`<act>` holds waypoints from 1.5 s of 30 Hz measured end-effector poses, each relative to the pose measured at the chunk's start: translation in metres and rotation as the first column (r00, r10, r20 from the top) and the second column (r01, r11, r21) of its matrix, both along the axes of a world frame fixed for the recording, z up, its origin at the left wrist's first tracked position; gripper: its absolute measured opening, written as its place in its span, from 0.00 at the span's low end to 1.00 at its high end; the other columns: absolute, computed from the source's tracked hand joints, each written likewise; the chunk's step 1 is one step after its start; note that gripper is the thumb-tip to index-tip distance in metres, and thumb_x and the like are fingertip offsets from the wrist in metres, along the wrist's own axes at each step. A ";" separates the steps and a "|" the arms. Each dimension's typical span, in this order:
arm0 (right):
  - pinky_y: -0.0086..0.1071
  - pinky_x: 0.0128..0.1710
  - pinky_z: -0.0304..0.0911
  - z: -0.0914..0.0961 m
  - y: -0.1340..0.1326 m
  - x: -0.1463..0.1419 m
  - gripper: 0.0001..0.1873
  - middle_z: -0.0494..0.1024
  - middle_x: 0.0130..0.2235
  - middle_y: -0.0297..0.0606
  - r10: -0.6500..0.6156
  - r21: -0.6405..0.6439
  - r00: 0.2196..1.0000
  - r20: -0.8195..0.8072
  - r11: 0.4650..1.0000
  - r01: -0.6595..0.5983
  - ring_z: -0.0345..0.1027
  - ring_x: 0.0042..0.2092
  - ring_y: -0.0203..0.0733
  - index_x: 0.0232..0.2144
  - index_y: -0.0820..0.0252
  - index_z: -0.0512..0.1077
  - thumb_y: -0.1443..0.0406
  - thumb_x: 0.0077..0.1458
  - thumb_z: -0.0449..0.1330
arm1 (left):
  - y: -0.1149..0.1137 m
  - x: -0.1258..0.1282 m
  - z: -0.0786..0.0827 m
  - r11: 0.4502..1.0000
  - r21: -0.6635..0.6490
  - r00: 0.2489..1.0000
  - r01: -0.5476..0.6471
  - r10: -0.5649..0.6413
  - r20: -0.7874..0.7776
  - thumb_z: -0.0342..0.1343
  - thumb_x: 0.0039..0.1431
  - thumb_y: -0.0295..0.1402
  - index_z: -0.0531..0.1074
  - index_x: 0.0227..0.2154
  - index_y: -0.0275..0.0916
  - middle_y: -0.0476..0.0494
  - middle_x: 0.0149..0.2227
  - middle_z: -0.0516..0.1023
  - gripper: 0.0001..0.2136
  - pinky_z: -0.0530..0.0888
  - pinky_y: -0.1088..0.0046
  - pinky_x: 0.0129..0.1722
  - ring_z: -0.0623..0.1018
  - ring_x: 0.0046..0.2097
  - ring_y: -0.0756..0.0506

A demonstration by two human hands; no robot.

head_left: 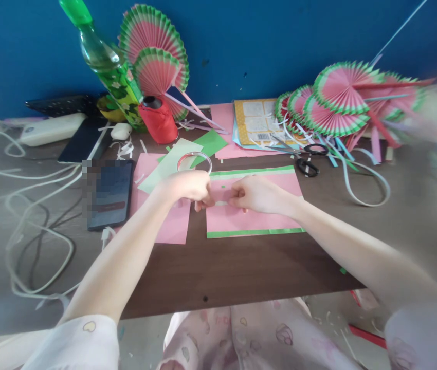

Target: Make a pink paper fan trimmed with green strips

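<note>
A pink paper sheet (265, 218) with green strips along its top and bottom edges lies flat on the brown table (222, 267). Both my hands rest over its left part. My left hand (185, 187) is curled closed, thumb and fingers pinched at the sheet's left edge. My right hand (257, 194) is also closed in a pinch, facing the left hand. Between the two pinches is a small white strip; I cannot make out what it is. A clear tape roll (194, 161) sits just behind my left hand.
A phone (108, 192) lies left of the sheet, with white cables (29, 205) beyond it. Black scissors (311, 158) lie behind right. A green bottle (106, 61), red thread spool (159, 121), finished watermelon paper fans (342, 97) and loose coloured papers (257, 123) crowd the back.
</note>
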State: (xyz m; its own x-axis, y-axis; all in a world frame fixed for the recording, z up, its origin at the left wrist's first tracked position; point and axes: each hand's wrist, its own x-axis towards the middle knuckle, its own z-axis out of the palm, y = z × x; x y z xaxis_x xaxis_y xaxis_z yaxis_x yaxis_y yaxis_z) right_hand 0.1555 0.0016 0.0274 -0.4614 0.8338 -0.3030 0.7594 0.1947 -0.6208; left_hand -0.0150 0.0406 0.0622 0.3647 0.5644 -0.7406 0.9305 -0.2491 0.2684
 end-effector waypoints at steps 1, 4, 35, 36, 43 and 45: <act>0.28 0.24 0.51 0.000 0.000 0.000 0.08 0.72 0.20 0.30 0.000 0.001 1.000 -0.002 1.000 0.000 0.63 0.23 0.32 0.17 0.60 0.64 0.67 0.45 0.54 | 0.000 0.000 0.000 1.000 -0.008 1.000 -0.007 0.007 -0.006 0.53 0.45 0.36 0.76 0.26 0.36 0.44 0.23 0.77 0.11 0.60 0.75 0.20 0.69 0.23 0.49; 0.28 0.24 0.51 0.001 0.000 0.000 0.08 0.71 0.19 0.30 0.003 0.011 1.000 0.000 1.000 -0.003 0.63 0.23 0.32 0.16 0.60 0.63 0.68 0.44 0.54 | 0.001 -0.002 0.002 1.000 -0.010 0.999 -0.008 0.007 -0.044 0.53 0.46 0.35 0.77 0.28 0.36 0.43 0.24 0.77 0.11 0.62 0.76 0.20 0.69 0.22 0.50; 0.29 0.22 0.46 0.001 0.003 0.001 0.08 0.69 0.19 0.30 0.003 0.033 0.997 0.071 0.999 -0.006 0.59 0.22 0.31 0.16 0.60 0.62 0.67 0.44 0.54 | 0.002 -0.005 -0.003 1.000 0.012 1.000 -0.027 0.027 0.008 0.55 0.44 0.37 0.75 0.25 0.36 0.43 0.23 0.76 0.09 0.63 0.74 0.21 0.70 0.24 0.48; 0.29 0.22 0.46 0.001 0.004 0.000 0.08 0.69 0.19 0.30 0.003 0.046 0.996 0.086 0.999 -0.007 0.59 0.22 0.31 0.16 0.60 0.62 0.67 0.43 0.54 | 0.003 -0.006 -0.003 1.000 0.011 1.000 -0.028 0.028 0.011 0.55 0.44 0.37 0.75 0.24 0.36 0.43 0.23 0.76 0.09 0.62 0.74 0.21 0.70 0.23 0.48; 0.30 0.23 0.45 0.005 0.008 0.006 0.09 0.69 0.22 0.32 -0.002 0.105 0.968 0.251 0.994 -0.025 0.59 0.24 0.34 0.17 0.59 0.64 0.62 0.42 0.57 | 0.003 -0.006 -0.002 0.999 0.033 1.000 -0.008 0.007 0.025 0.55 0.44 0.37 0.73 0.20 0.36 0.44 0.22 0.76 0.09 0.60 0.75 0.20 0.68 0.21 0.51; 0.30 0.22 0.44 0.008 0.010 0.010 0.10 0.68 0.20 0.32 0.003 0.074 0.956 0.292 0.997 -0.026 0.58 0.23 0.34 0.15 0.59 0.64 0.61 0.42 0.58 | 0.002 -0.006 -0.001 0.999 0.040 1.000 -0.003 0.002 0.026 0.55 0.45 0.38 0.72 0.19 0.36 0.45 0.21 0.76 0.10 0.60 0.76 0.19 0.67 0.21 0.51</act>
State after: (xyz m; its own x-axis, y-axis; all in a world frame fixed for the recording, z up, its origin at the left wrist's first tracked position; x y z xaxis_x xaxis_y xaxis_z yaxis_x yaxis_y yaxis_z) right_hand 0.1650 0.0115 0.0351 -0.3749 0.8534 -0.3622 0.9018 0.2451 -0.3559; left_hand -0.0208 0.0426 0.0611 0.3826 0.5939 -0.7078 0.9238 -0.2580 0.2829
